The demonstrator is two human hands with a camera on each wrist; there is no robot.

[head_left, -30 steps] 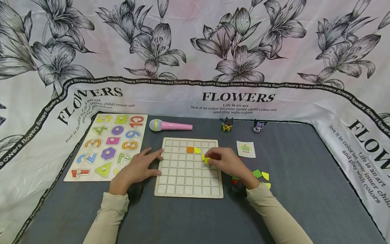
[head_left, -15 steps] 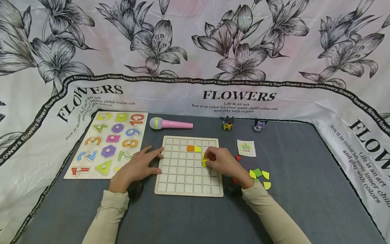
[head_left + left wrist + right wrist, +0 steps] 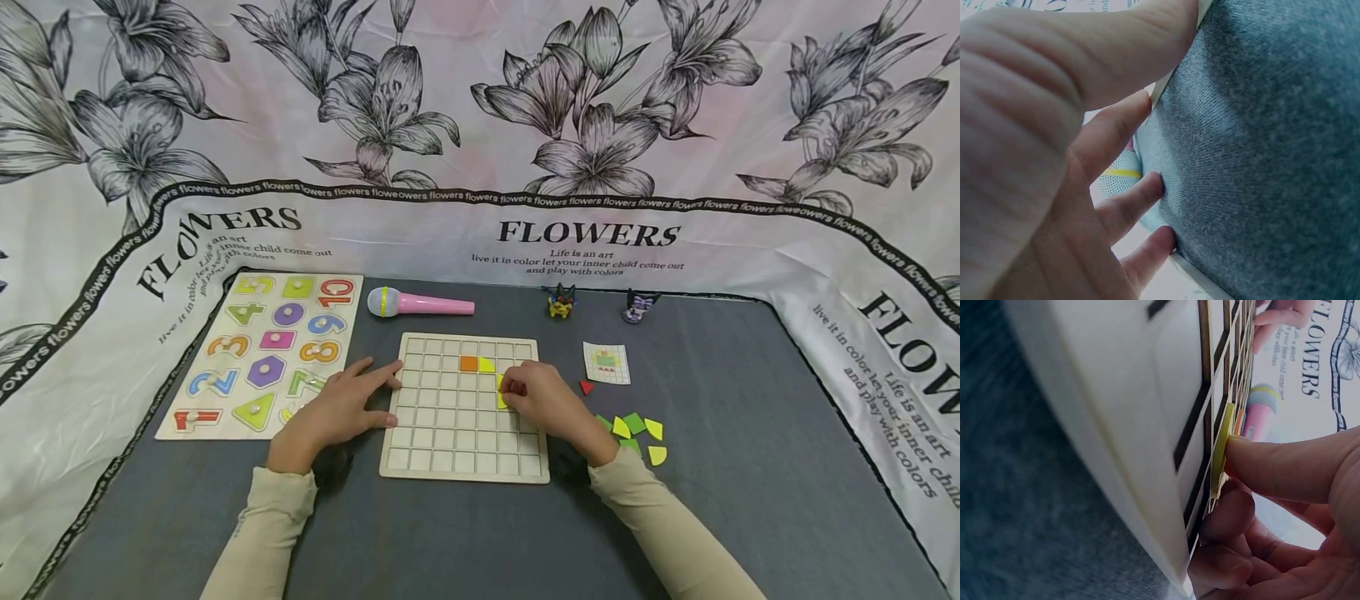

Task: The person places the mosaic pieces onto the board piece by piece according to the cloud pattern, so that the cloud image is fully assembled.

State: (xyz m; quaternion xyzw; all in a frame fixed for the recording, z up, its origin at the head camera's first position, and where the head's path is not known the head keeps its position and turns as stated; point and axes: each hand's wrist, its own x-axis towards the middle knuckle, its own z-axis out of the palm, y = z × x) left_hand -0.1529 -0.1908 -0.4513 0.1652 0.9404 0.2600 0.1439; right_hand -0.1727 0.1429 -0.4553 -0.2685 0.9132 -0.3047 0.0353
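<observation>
A wooden grid board [image 3: 465, 462] lies on the grey cloth. In the head view, my left hand [image 3: 330, 417] steadies its left edge with thumb and index fingertip; the other fingers extend loosely, as the left wrist view shows. Over the right part of the grid, my right hand [image 3: 543, 400] pinches a yellow tile [image 3: 1223, 447] between thumb and fingers, low at the cells. The fingers partly cover this yellow tile [image 3: 502, 400] in the head view. An orange square tile [image 3: 468, 364] and a yellow tile with a curved side [image 3: 486, 365] sit in the grid's second row.
Right of the board are several green and yellow tiles [image 3: 654, 431], a red triangle [image 3: 586, 387] and a pattern card [image 3: 607, 364]. Behind stand two small figurines [image 3: 560, 302] and a pink toy microphone [image 3: 423, 304]. A number puzzle board [image 3: 217, 329] lies left.
My right hand has shifted slightly, and the yellow tile now sits straighter in line with the grid. The left hand stays at the board's edge.
</observation>
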